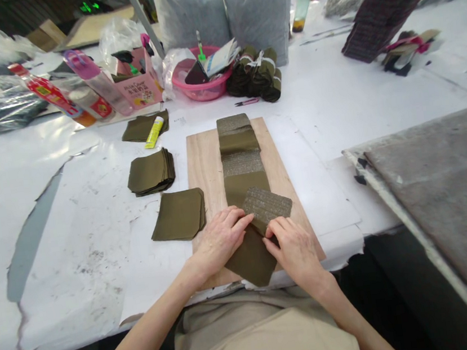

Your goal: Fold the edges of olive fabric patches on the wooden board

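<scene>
An olive fabric piece (252,258) lies aslant over the near end of a wooden board (201,156), and a grey speckled, stitched-looking panel (268,202) adjoins its far end. My left hand (226,232) presses its fingertips together on the fabric at the seam between the two. At the right of that seam my right hand (293,244) pinches the fabric edge between thumb and fingers. Beyond both hands, a strip of overlapping olive and speckled pieces (243,162) runs up the board. Fingers cover part of the seam.
Left of the board are stacks of olive pieces (177,215), (148,173) and a yellow tube (154,132). Farther back stand bottles (48,92), a pink box (138,90), a pink basket (201,91) and rolled dark fabric (257,75). A grey-covered surface (441,172) is at right.
</scene>
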{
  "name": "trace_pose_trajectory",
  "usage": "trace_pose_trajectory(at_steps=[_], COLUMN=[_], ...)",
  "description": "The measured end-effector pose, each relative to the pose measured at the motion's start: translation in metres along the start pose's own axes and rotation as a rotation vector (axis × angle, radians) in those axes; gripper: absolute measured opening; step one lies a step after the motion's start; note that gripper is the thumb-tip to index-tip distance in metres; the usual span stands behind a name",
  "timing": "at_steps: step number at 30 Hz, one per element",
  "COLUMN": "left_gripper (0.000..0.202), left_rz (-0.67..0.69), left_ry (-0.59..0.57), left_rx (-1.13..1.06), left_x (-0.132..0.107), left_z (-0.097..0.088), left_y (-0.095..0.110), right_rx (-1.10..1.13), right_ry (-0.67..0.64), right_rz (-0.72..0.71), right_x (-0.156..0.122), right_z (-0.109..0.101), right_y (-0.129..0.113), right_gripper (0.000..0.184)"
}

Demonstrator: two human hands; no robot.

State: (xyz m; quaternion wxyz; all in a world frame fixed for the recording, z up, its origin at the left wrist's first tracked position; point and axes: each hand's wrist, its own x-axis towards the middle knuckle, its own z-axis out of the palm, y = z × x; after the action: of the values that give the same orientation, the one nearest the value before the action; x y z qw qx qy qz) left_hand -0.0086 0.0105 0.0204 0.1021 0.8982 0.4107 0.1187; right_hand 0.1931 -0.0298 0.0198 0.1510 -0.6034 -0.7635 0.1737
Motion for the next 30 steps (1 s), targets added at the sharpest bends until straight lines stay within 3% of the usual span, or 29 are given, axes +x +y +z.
trace_pose_trajectory(at_steps=[5,11,13,16,20,22,26,30], left_gripper=[0.021,0.024,0.024,0.025,0.026,0.026,0.031,0.037], left_rz=[0.135,0.132,0.039,-0.216,-0.63,-0.765,-0.858,-0.908], left_ry=[-0.079,-0.048,-0.022,0.078,0.445,0.621,0.79,0.755], left_rx=[-0.025,-0.11,-0.217,-0.457,-0.631,-0.68,-0.897,-0.976], left_x=[0.01,0.009,0.002,-0.016,-0.042,-0.051,-0.066,-0.078], left_z=[-0.004,-0.003,-0.009,-0.023,-0.039,-0.039,-0.032,-0.031], left_y=[0.006,0.0,-0.006,-0.016,-0.04,-0.055,-0.082,-0.099], right_rx=[0.272,0.646,0.722,0.784,0.692,0.62,0.415,0.242], right_ry=[-0.03,0.001,-0.019,-0.028,0.016,0.031,0.07,0.209], right_rz=[0.038,0.204,0.257,0.289,0.32,0.29,0.138,-0.02], right_x=[-0.005,0.001,0.002,0.0,-0.004,-0.004,-0.003,-0.003], right_z=[0.0,0.019,0.03,0.044,0.053,0.054,0.052,0.052], right_y=[0.002,0.025,0.035,0.046,0.047,0.045,0.045,0.045], right_gripper=[0.008,0.03,0.038,0.045,0.05,0.05,0.045,0.041])
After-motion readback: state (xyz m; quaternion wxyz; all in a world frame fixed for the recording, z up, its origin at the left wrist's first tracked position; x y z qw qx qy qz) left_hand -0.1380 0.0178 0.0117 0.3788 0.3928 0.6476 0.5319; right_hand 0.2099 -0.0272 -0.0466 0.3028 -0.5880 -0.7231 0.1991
